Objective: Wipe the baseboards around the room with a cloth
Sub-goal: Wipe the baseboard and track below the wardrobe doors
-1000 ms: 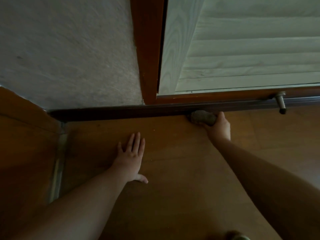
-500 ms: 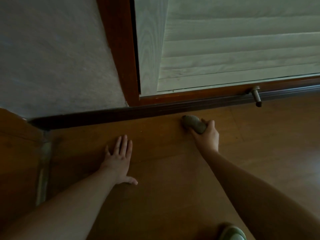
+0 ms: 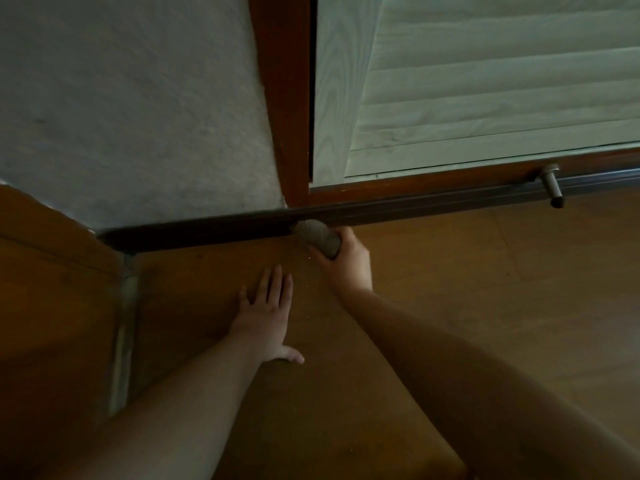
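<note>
One bunched grey cloth (image 3: pixel 317 239) presses against the dark baseboard (image 3: pixel 207 228), just left of where the brown door frame (image 3: pixel 287 133) meets it. The baseboard runs on leftward to the corner by a wooden panel (image 3: pixel 52 271), and rightward under the pale slatted door (image 3: pixel 485 98), where one metal door stop (image 3: pixel 551 187) juts out over the floor (image 3: pixel 485 289). The right hand (image 3: pixel 346 265) has its grip curled tight around the cloth. The left hand (image 3: pixel 265 320) lies flat on the floor, fingers straight and spread, holding nothing, near the right wrist. Bare wooden floor stretches right of both arms.
</note>
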`<state>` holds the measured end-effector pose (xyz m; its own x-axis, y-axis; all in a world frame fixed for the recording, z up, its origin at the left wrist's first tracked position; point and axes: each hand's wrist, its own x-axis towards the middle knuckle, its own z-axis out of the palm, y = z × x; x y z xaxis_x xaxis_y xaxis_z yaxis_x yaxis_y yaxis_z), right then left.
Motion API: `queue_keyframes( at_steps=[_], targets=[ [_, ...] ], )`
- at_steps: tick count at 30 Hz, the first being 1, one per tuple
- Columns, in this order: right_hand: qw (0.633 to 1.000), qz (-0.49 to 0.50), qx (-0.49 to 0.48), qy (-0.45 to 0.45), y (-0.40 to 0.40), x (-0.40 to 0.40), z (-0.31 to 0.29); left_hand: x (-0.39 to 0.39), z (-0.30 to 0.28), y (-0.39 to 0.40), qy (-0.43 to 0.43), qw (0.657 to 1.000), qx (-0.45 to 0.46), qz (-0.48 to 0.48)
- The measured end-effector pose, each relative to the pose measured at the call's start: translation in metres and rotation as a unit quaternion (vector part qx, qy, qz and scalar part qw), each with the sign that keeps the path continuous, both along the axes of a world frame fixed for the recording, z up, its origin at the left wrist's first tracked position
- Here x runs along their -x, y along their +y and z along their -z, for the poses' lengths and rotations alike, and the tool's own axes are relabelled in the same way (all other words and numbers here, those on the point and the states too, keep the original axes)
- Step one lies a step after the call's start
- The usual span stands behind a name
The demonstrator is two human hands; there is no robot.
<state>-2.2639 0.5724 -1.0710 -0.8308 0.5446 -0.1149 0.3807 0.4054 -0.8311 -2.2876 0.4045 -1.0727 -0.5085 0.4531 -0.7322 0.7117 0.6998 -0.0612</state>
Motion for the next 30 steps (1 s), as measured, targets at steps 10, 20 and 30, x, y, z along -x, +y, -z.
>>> queue_keyframes(
  at_steps=[10, 20, 30],
  targets=[
    [0.99, 0.044, -0.118, -0.067, 0.125, -0.031, -0.01, 0.001, 0.004, -0.003, -0.013, 1.0, -0.015, -0.01],
    [0.974, 0.18, -0.108, -0.083, 0.175, -0.055, -0.016, 0.002, 0.005, -0.002, -0.019, 1.0, -0.004, -0.009],
    [0.992, 0.051, -0.055, -0.099, 0.093, -0.058, -0.025, 0.003, 0.003, -0.001, -0.02, 1.0, 0.014, -0.006]
  ],
)
